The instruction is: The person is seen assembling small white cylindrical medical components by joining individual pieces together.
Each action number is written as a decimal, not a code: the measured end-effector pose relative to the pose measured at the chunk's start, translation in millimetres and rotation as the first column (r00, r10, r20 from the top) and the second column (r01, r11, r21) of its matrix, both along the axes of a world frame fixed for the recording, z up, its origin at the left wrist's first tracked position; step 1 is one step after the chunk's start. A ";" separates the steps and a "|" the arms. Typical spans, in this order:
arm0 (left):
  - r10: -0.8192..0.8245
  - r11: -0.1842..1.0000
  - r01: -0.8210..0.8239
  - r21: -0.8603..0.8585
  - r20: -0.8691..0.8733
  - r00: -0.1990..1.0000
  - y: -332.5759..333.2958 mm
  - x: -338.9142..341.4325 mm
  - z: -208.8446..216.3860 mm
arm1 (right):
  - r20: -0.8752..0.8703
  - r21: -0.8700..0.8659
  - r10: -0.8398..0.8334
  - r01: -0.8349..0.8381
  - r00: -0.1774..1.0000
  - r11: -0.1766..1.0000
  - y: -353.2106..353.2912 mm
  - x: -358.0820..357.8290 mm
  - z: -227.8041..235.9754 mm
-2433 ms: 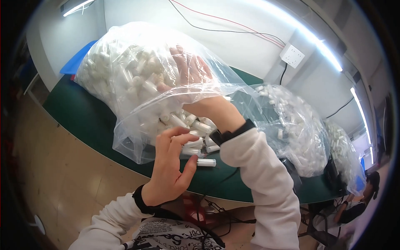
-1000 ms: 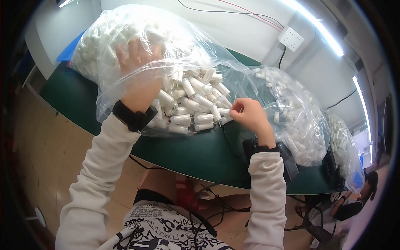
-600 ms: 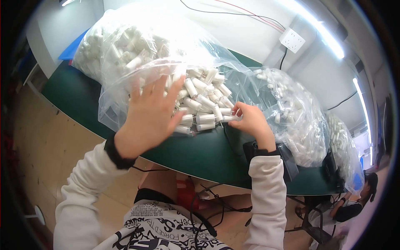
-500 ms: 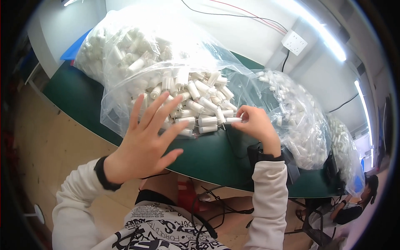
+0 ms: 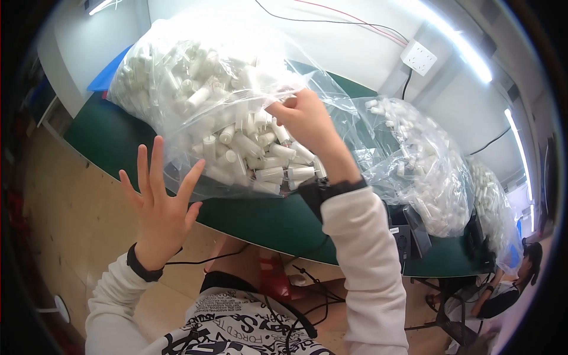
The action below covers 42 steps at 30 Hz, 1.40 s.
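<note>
A large clear plastic bag [image 5: 177, 139] lies on its side with its mouth toward me, full of white cylindrical parts [image 5: 283, 151] with thin metal pins at their ends. My right hand [image 5: 307, 118] reaches over the heap, its fingers closed on the upper edge of the bag's mouth. Its fingertips are partly hidden by the film. To the left of the bag's mouth my left hand [image 5: 161, 213] hovers with fingers spread, holding nothing. One fingertip is close to the film; I cannot tell if it touches.
The bag rests on a green tabletop [image 5: 254, 220] with a curved front edge. More filled clear bags [image 5: 426, 177] stand at the right, beside a dark box-shaped device [image 5: 408, 234]. A socket block [image 5: 419, 57] hangs on the wall. A person [image 5: 503, 296] sits at the far right.
My right hand has left the white cylinder at the heap's right front and moved up to the bag's edge. My left hand has drawn back left from the heap. The film now covers more parts.
</note>
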<state>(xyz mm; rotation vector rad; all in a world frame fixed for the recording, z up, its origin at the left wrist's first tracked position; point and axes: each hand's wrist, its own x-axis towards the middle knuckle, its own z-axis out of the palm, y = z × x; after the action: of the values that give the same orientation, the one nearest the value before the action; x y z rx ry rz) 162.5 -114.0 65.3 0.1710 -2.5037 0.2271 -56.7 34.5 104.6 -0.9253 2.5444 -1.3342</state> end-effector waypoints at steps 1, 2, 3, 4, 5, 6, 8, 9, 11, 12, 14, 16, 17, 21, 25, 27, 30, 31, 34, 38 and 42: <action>-0.006 1.000 0.006 -0.004 -0.002 1.000 3.2 -2.0 -2.4 | -0.002 -0.004 -0.006 0.006 1.000 1.000 -11.2 -1.2 -6.9; 0.002 0.999 -0.003 -0.035 -0.025 1.000 7.2 -3.1 -5.9 | -0.031 -0.122 -0.071 0.067 0.997 0.990 -19.9 -1.3 -13.5; 0.007 0.998 -0.011 -0.066 -0.048 0.999 9.6 -5.0 -9.5 | -0.053 -0.239 -0.141 0.125 0.989 0.963 -22.4 -3.4 -18.0; 0.007 0.998 -0.010 -0.069 -0.046 0.999 7.8 -7.0 -14.1 | -0.056 -0.221 -0.101 0.086 0.993 0.971 -24.3 -6.5 -19.2; -0.067 0.972 0.050 -0.230 -0.067 0.995 6.2 -9.6 -18.8 | -0.053 -0.223 -0.104 0.090 0.993 0.971 -21.6 -7.6 -21.9; -0.146 0.917 0.106 -0.384 -0.077 0.986 5.4 -11.9 -21.8 | -0.054 -0.239 -0.053 0.038 0.997 0.970 -15.8 -7.8 -25.1; -0.181 0.895 0.161 -0.415 -0.008 0.983 9.5 -15.2 -22.2 | -0.056 -0.248 -0.003 -0.011 0.998 0.969 -0.4 -2.2 -25.4; -0.209 0.871 0.215 -0.442 0.062 0.976 12.5 -17.9 -23.2 | 0.042 -0.345 0.057 -0.039 0.997 0.938 11.8 2.1 -25.4; -0.249 0.864 0.247 -0.439 0.053 0.967 18.6 -28.5 -31.6 | 0.177 -0.389 0.117 -0.039 0.977 0.920 45.9 3.8 -25.8; -0.277 0.856 0.268 -0.442 0.045 0.960 21.4 -33.4 -35.2 | 0.222 -0.337 0.114 -0.033 0.968 0.941 65.5 1.5 -26.8; -0.291 0.857 0.289 -0.427 0.061 0.955 27.4 -41.5 -37.1 | 0.324 -0.036 -0.057 0.072 0.944 0.997 104.7 1.9 -26.8; -0.294 0.859 0.297 -0.417 0.074 0.953 31.4 -47.2 -39.2 | 0.169 0.170 -0.157 0.128 0.973 0.977 126.3 14.1 -33.0; -0.323 0.866 0.319 -0.385 0.057 0.945 33.0 -51.3 -42.1 | -0.009 0.354 -0.213 0.203 0.977 0.913 131.7 18.4 -37.4; -0.494 0.795 0.487 -0.362 0.081 0.866 37.0 -59.2 -35.7 | -0.086 0.408 -0.317 0.324 0.944 0.853 128.0 22.8 -61.5; -0.644 0.717 0.603 -0.349 -0.003 0.765 27.1 -64.0 -25.2 | -0.239 0.584 -0.310 0.392 0.920 0.711 113.5 14.2 -60.1; -0.714 0.673 0.684 -0.283 -0.003 0.700 20.4 -63.9 -22.0 | -0.202 0.648 -0.301 0.358 0.932 0.672 108.5 15.5 -50.9; -0.754 0.647 0.737 -0.199 -0.017 0.657 15.2 -63.8 -12.0 | -0.165 0.597 -0.309 0.344 0.937 0.724 106.4 11.3 -42.9; -0.755 0.645 0.737 -0.202 -0.017 0.655 14.9 -65.0 -8.0 | -0.144 0.629 -0.261 0.292 0.955 0.721 106.5 9.1 -46.0; -0.750 0.659 0.729 -0.184 -0.096 0.654 14.3 -67.3 0.9 | -0.127 0.641 -0.223 0.252 0.967 0.725 102.0 9.3 -58.1; -0.692 0.719 0.668 -0.192 -0.112 0.713 16.1 -67.4 6.7 | -0.174 0.533 -0.300 0.345 0.938 0.772 95.0 20.3 -79.9; -0.675 0.736 0.650 -0.190 -0.133 0.726 13.8 -70.7 10.1 | 0.330 0.221 -0.418 0.361 0.846 0.906 90.2 26.7 -64.4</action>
<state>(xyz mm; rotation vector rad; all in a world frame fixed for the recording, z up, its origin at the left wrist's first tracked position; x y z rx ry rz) 91.8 -100.1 75.5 -0.7298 -2.1766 0.0647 -30.0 124.7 40.2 -0.0976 2.5551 -1.2325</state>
